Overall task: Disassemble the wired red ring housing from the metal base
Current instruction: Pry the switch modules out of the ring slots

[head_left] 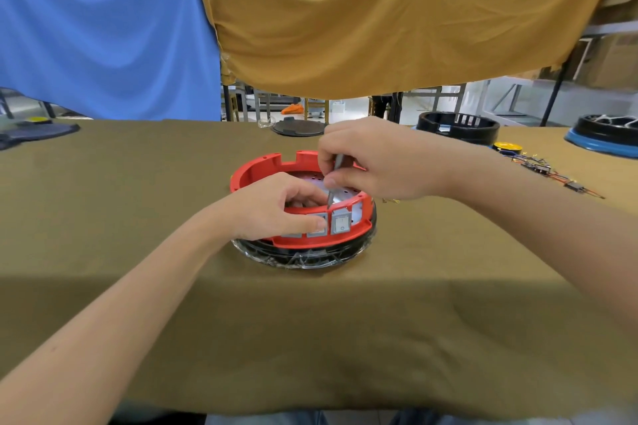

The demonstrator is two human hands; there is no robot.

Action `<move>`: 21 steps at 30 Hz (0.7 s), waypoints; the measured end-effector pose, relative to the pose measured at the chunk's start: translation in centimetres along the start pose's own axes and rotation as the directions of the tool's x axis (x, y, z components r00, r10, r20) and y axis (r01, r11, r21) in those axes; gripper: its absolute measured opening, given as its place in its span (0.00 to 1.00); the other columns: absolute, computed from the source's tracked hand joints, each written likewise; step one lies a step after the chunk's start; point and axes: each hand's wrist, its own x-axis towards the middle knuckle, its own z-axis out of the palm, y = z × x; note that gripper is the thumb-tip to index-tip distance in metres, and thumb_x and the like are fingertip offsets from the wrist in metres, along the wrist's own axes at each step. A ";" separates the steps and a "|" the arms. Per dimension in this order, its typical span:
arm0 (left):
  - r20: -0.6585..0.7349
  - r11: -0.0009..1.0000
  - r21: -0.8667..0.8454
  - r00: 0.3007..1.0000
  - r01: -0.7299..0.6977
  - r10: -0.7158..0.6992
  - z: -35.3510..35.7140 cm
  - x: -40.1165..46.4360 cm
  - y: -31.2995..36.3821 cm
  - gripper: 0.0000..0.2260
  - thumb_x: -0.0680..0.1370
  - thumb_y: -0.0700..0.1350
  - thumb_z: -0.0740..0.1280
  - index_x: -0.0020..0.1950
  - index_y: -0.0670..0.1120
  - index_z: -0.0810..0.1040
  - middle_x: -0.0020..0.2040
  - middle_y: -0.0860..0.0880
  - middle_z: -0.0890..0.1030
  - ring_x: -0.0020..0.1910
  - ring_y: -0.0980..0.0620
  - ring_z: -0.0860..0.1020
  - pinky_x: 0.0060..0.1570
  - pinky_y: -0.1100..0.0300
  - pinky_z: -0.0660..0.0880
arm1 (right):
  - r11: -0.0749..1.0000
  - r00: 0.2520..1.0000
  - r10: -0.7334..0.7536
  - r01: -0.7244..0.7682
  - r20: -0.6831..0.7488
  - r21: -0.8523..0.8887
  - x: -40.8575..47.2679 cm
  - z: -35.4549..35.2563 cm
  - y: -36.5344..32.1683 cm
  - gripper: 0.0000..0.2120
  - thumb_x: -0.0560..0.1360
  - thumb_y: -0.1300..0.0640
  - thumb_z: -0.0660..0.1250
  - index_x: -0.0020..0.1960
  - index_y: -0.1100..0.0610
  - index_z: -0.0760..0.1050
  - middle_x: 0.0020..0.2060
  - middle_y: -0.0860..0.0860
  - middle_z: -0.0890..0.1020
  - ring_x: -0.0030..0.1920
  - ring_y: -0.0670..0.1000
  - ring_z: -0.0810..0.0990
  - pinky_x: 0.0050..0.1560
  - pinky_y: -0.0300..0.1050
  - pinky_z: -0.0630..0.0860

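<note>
Gripping the near wall of the red ring housing (262,166), your left hand (276,205) had its thumb pressed on the outside, over the middle grey rocker switch (317,224), while its fingers curled over the rim into the inside of the ring. Your right hand (376,162) came in from above and to the right, pinching a thin metal tool (334,183) between thumb and forefinger. You held that tool nearly upright, its tip pointing down just inside the near rim, right beside your left fingertips and just above the right-hand switch (341,221). Whether the tip touched a clip, a wire or the wall itself could not be told.

You had the housing in the middle of the olive-covered table (310,321), seated on the metal base (340,195), whose perforated silver plate showed inside the ring. A black lower ring (303,254) with clear film around it lay beneath the red part. So both hands met at the near right section of the ring, the left clamping the wall and the right working just behind it.

Farther back you had a dark round lid (298,128), a black housing (457,129), another black ring on a blue base (604,134), and loose wired parts (545,169) to the right.
</note>
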 end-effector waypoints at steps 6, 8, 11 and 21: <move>0.007 1.000 -0.013 1.000 0.011 -0.011 -0.1 0.0 0.1 0.13 0.78 0.45 0.70 0.63 0.48 0.80 0.55 0.52 0.83 0.53 0.55 0.81 0.56 0.54 0.77 | 1.000 0.999 0.006 -0.005 0.032 -0.021 -0.5 0.7 0.1 0.04 0.79 0.55 0.68 0.46 0.51 0.74 0.42 0.39 0.73 0.43 0.40 0.73 0.44 0.33 0.67; 0.007 1.000 -0.017 1.000 -0.009 0.009 0.0 -0.1 0.2 0.12 0.78 0.46 0.70 0.61 0.48 0.80 0.53 0.52 0.84 0.50 0.54 0.81 0.55 0.52 0.77 | 0.999 0.999 0.008 -0.006 0.050 -0.039 -0.5 1.0 -0.1 0.03 0.79 0.55 0.67 0.47 0.53 0.75 0.42 0.40 0.72 0.44 0.44 0.73 0.45 0.38 0.67; -0.008 1.000 -0.008 1.000 -0.007 0.007 0.0 -0.2 0.3 0.12 0.75 0.51 0.69 0.57 0.48 0.81 0.50 0.48 0.84 0.48 0.48 0.81 0.52 0.45 0.77 | 0.995 0.996 0.001 0.007 0.085 -0.100 0.2 0.8 -0.8 0.04 0.79 0.56 0.67 0.48 0.55 0.76 0.41 0.42 0.71 0.45 0.48 0.73 0.45 0.42 0.67; -0.003 0.998 -0.060 1.000 0.003 -0.003 -0.1 -0.3 0.7 0.10 0.76 0.48 0.70 0.56 0.49 0.81 0.49 0.50 0.84 0.45 0.48 0.81 0.47 0.47 0.79 | 0.992 0.958 0.120 -0.106 0.261 -0.067 3.2 -0.5 -0.5 0.07 0.77 0.53 0.70 0.42 0.48 0.75 0.32 0.40 0.78 0.35 0.38 0.76 0.33 0.33 0.66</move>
